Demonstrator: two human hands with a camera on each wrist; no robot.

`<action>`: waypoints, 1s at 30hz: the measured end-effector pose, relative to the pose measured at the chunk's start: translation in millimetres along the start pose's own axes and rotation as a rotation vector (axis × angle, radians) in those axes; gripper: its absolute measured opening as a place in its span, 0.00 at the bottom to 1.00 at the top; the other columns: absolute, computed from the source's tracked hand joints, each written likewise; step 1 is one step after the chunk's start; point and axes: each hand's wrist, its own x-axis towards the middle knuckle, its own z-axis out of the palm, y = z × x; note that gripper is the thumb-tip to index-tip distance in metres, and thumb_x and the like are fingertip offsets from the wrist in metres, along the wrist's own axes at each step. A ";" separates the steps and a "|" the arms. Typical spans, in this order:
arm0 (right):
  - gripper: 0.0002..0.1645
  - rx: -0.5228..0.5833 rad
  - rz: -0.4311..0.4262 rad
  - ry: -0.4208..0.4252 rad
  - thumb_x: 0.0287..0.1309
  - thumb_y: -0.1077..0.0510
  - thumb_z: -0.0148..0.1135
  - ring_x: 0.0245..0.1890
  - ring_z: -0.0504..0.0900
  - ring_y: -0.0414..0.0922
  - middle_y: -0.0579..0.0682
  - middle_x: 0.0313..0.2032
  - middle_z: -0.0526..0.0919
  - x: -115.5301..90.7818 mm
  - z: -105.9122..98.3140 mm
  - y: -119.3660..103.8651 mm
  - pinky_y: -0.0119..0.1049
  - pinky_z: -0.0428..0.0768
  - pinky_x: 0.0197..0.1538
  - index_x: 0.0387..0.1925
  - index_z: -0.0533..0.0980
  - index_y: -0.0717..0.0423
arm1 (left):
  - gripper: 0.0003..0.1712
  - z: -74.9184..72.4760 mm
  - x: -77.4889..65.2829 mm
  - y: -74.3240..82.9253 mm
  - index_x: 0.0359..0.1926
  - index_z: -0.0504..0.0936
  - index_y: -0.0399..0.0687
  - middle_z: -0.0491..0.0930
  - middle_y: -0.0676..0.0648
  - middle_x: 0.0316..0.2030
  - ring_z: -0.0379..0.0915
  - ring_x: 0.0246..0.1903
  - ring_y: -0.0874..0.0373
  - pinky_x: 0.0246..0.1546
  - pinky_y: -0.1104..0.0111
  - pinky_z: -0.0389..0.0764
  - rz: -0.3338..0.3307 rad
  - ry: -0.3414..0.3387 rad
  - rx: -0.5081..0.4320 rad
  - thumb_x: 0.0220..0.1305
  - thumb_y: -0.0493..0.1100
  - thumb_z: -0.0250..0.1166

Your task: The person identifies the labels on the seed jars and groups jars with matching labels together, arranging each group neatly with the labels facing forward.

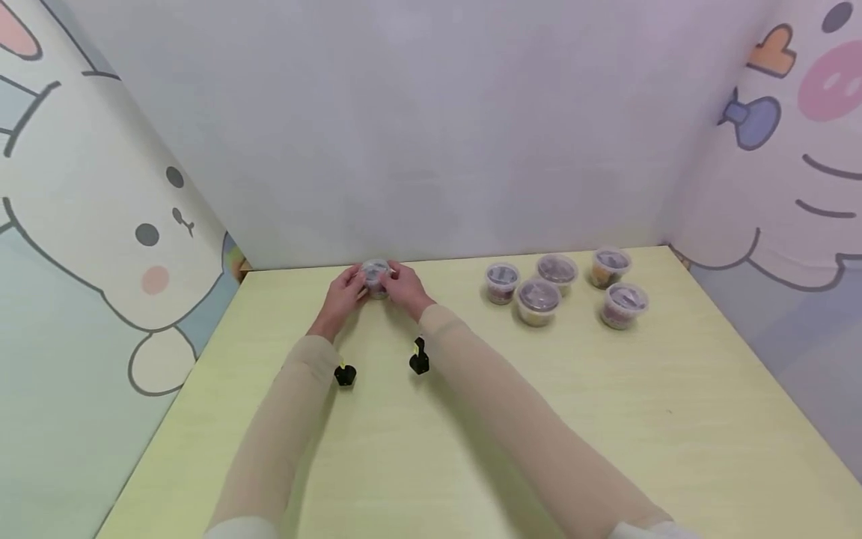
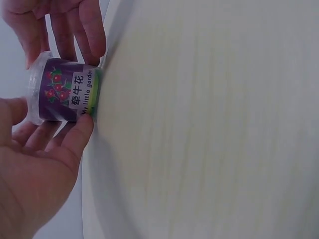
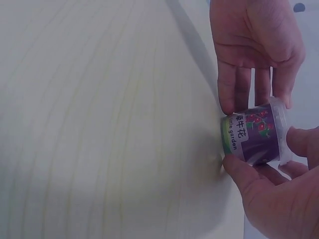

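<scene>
Near the table's back edge stands a small plastic cup (image 1: 376, 278) with a clear lid. Its purple label, marked "My little garden" with red flowers, shows on the cup (image 2: 65, 89) in the left wrist view. From the left, my left hand (image 1: 345, 298) grips it, with the thumb up by the lid and a finger low near the base. My right hand (image 1: 406, 288) holds the cup's other side. The cup (image 3: 256, 132) also appears between both hands in the right wrist view, its lid on.
To the right stand several similar lidded cups, among them a front one (image 1: 537, 302), a left one (image 1: 501, 283) and a far-right one (image 1: 623, 305). They rest on the pale wooden table (image 1: 404, 464). A plain wall sheet (image 1: 438, 150) rises behind it.
</scene>
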 end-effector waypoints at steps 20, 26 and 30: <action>0.38 -0.162 -0.122 -0.191 0.77 0.47 0.52 0.70 0.69 0.55 0.61 0.73 0.63 -9.4 -52.2 13.8 0.44 0.74 0.65 0.79 0.53 0.54 | 0.26 18.9 -12.5 7.5 0.68 0.70 0.38 0.67 0.34 0.65 0.62 0.65 0.40 0.65 0.50 0.66 0.254 0.220 0.596 0.79 0.49 0.52; 0.33 -0.254 -0.126 -0.317 0.77 0.52 0.53 0.63 0.76 0.57 0.63 0.68 0.70 -36.3 -120.3 5.4 0.47 0.82 0.56 0.76 0.60 0.60 | 0.18 53.8 -18.3 20.9 0.59 0.77 0.39 0.72 0.36 0.58 0.66 0.57 0.43 0.58 0.50 0.71 0.390 0.082 0.771 0.73 0.43 0.60; 0.28 -0.438 -0.167 -0.353 0.76 0.55 0.53 0.52 0.83 0.55 0.62 0.59 0.79 -57.3 -169.1 4.2 0.43 0.84 0.49 0.70 0.68 0.64 | 0.16 82.2 -26.6 33.6 0.55 0.81 0.41 0.73 0.38 0.58 0.67 0.58 0.44 0.60 0.52 0.70 0.436 -0.010 0.949 0.73 0.44 0.61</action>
